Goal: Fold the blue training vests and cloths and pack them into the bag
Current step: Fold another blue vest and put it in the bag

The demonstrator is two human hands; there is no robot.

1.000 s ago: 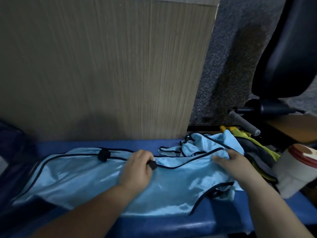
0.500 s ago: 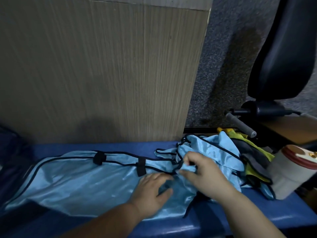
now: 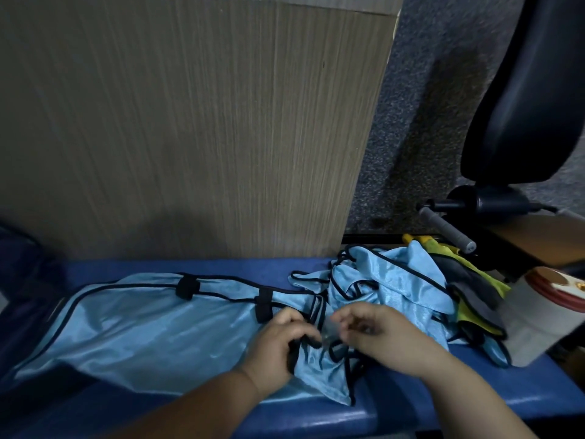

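The left hand (image 3: 278,346) lies knuckles-up with its fingers curled round the black-trimmed edge at the right end of the light blue vest (image 3: 142,324). The right hand (image 3: 383,340) faces it from just beside, fingers and thumb bent inward and pinching the same bunched end, though its fingertips are blurred. Both forearms come in from the near edge and slant toward each other, so the hands almost meet over the cloth. The vest lies flat on the blue padded counter (image 3: 316,416) with its long axis running left to right. Its left end is spread smooth, and its right end is gathered into folds under the hands. Two black tabs (image 3: 187,287) sit on its far trimmed edge. Just right of the hands and farther back, a second blue vest (image 3: 395,286) lies crumpled in a heap, touching the first. Beyond that heap are a grey cloth (image 3: 468,283) and a yellow-green cloth (image 3: 468,315), piled against a white container (image 3: 538,321) with a red rim at the counter's right end. A wood-grain panel (image 3: 190,122) stands upright along the counter's far side. A black chair (image 3: 531,90) stands at the far right.
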